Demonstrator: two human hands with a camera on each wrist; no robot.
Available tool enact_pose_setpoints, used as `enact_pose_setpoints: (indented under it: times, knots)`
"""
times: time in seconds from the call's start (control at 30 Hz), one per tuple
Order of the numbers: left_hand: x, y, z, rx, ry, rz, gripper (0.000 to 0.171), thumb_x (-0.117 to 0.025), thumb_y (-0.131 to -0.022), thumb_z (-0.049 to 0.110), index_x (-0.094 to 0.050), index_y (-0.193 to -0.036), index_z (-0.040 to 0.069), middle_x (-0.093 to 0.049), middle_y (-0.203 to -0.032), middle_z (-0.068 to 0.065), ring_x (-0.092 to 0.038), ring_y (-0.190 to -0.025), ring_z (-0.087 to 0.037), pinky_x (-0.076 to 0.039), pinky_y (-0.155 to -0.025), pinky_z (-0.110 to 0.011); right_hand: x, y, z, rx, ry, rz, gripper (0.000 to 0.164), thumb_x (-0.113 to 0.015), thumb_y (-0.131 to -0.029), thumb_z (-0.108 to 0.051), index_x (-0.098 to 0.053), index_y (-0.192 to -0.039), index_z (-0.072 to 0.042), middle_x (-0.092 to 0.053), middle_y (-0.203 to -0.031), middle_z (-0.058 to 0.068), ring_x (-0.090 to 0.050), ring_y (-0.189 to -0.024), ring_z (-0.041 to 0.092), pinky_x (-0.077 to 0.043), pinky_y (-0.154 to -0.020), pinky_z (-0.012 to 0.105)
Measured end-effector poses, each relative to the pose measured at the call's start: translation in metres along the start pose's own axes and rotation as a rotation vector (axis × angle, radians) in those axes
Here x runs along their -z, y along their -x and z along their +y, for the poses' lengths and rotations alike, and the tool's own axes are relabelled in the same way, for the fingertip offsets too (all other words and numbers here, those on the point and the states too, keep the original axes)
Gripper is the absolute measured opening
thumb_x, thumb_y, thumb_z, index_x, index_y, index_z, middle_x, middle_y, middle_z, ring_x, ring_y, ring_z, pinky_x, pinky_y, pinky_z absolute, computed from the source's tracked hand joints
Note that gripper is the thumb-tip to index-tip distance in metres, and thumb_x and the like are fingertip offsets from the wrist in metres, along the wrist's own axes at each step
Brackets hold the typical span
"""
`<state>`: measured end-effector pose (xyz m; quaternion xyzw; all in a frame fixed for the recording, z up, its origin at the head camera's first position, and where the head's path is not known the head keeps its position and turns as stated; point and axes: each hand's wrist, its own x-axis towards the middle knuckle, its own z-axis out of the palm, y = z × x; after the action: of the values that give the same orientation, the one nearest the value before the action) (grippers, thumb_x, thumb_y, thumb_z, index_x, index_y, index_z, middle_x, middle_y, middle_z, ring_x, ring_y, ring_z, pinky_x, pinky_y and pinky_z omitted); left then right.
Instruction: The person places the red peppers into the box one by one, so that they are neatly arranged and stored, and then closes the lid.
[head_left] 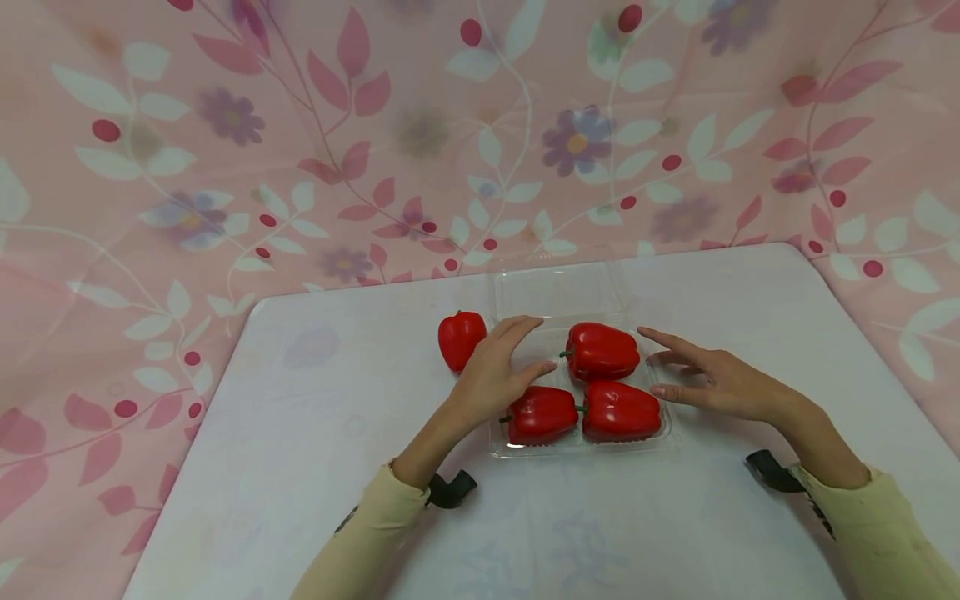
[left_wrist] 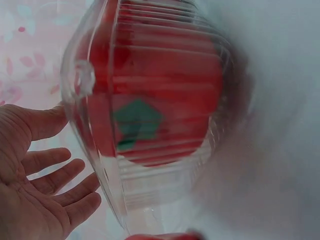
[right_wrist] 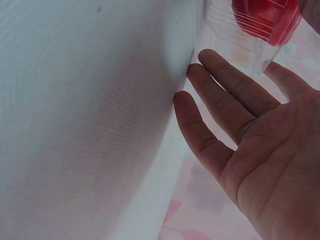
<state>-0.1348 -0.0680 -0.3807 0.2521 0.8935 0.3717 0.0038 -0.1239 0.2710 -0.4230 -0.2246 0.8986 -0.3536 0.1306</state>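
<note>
A clear plastic clamshell box (head_left: 540,452) lies on the table, its lid (head_left: 555,292) folded back. Inside are three red bell peppers: one at the back right (head_left: 602,352), one at the front right (head_left: 621,411) and one at the front left (head_left: 543,415). My left hand (head_left: 491,375) hovers over the box's left side with fingers spread. Just left of it lies another bell pepper (head_left: 461,339), outside the box and partly hidden. At the box's right side is my right hand (head_left: 712,382), fingers extended; its thumb is near the rim. Neither hand grips anything.
A white cloth covers the table (head_left: 337,433). Behind it hangs a pink floral curtain (head_left: 420,142). Dark wrist-worn devices (head_left: 452,490) stick out below both hands.
</note>
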Motion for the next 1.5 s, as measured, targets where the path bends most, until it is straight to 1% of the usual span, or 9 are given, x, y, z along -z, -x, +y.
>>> enact_pose_setpoints:
  times: [0.07,0.2,0.47,0.7,0.83,0.97,1.1,1.3,1.5]
  knots:
    - [0.001,0.001,-0.003,0.01,0.003,0.006,0.061,-0.077,-0.087,0.024,-0.051,-0.142,0.014,-0.05,-0.141,-0.003,-0.046,-0.13,-0.017,-0.048,-0.099,-0.037,0.0,0.0,0.0,0.0,-0.001,-0.001,0.083,-0.07,-0.088,-0.04,-0.026,-0.157,-0.028,-0.057,-0.135,0.018,-0.057,-0.117,0.043,-0.046,-0.086,0.069]
    - [0.006,0.004,-0.01,0.008,0.001,0.034,0.06,-0.078,-0.086,0.023,-0.053,-0.14,0.014,-0.052,-0.139,-0.002,-0.047,-0.128,-0.016,-0.048,-0.099,-0.037,-0.001,0.0,0.0,-0.004,-0.002,-0.003,0.083,-0.07,-0.088,-0.04,-0.025,-0.157,-0.029,-0.056,-0.136,0.019,-0.057,-0.118,0.043,-0.046,-0.086,0.069]
    - [0.011,0.007,-0.023,-0.001,-0.006,0.104,0.059,-0.081,-0.083,0.017,-0.056,-0.136,0.01,-0.056,-0.135,-0.005,-0.051,-0.125,-0.019,-0.051,-0.095,-0.038,0.0,0.0,0.0,-0.009,0.015,-0.006,0.083,-0.07,-0.088,-0.041,-0.025,-0.157,-0.027,-0.057,-0.135,0.018,-0.057,-0.117,0.043,-0.045,-0.086,0.07]
    - [0.013,0.008,-0.029,-0.003,-0.011,0.127,0.057,-0.081,-0.083,0.018,-0.057,-0.135,0.011,-0.057,-0.134,-0.005,-0.052,-0.124,-0.019,-0.051,-0.094,-0.037,-0.001,0.001,0.0,-0.011,0.001,-0.005,0.083,-0.07,-0.088,-0.04,-0.025,-0.157,-0.028,-0.056,-0.136,0.019,-0.057,-0.118,0.043,-0.046,-0.086,0.069]
    - [0.017,0.009,-0.033,0.009,-0.031,0.159,0.056,-0.081,-0.083,0.018,-0.058,-0.134,0.011,-0.057,-0.133,-0.005,-0.051,-0.123,-0.019,-0.051,-0.095,-0.038,-0.001,0.0,0.0,-0.004,0.0,-0.004,0.083,-0.07,-0.088,-0.041,-0.025,-0.157,-0.029,-0.057,-0.135,0.018,-0.057,-0.118,0.043,-0.046,-0.086,0.069]
    - [0.021,0.009,-0.038,0.018,-0.038,0.189,0.053,-0.079,-0.084,0.019,-0.059,-0.132,0.008,-0.056,-0.134,-0.007,-0.05,-0.125,-0.022,-0.05,-0.096,-0.042,-0.001,0.0,0.0,0.002,0.004,0.0,0.083,-0.071,-0.088,-0.04,-0.025,-0.157,-0.028,-0.057,-0.135,0.018,-0.057,-0.118,0.043,-0.046,-0.086,0.069]
    - [0.024,0.009,-0.043,0.036,-0.038,0.2,0.05,-0.078,-0.086,0.02,-0.06,-0.131,0.007,-0.054,-0.137,-0.009,-0.048,-0.126,-0.025,-0.05,-0.096,-0.045,0.0,0.0,0.001,0.006,0.002,0.004,0.083,-0.071,-0.088,-0.04,-0.026,-0.156,-0.027,-0.056,-0.136,0.018,-0.057,-0.118,0.043,-0.046,-0.085,0.069]
    - [0.025,0.01,-0.051,0.074,-0.041,0.224,0.049,-0.078,-0.086,0.02,-0.061,-0.13,0.008,-0.052,-0.138,-0.009,-0.047,-0.127,-0.026,-0.051,-0.093,-0.044,-0.001,0.0,0.002,0.014,-0.001,0.007,0.083,-0.071,-0.088,-0.04,-0.026,-0.156,-0.028,-0.057,-0.136,0.018,-0.056,-0.118,0.042,-0.046,-0.085,0.069]
    - [0.026,0.009,-0.059,0.098,-0.054,0.258,0.045,-0.077,-0.086,0.017,-0.062,-0.126,0.004,-0.052,-0.139,-0.01,-0.045,-0.128,-0.027,-0.052,-0.092,-0.044,-0.001,0.0,0.002,0.013,0.0,0.007,0.083,-0.071,-0.088,-0.04,-0.027,-0.156,-0.027,-0.057,-0.135,0.017,-0.057,-0.118,0.042,-0.047,-0.085,0.068]
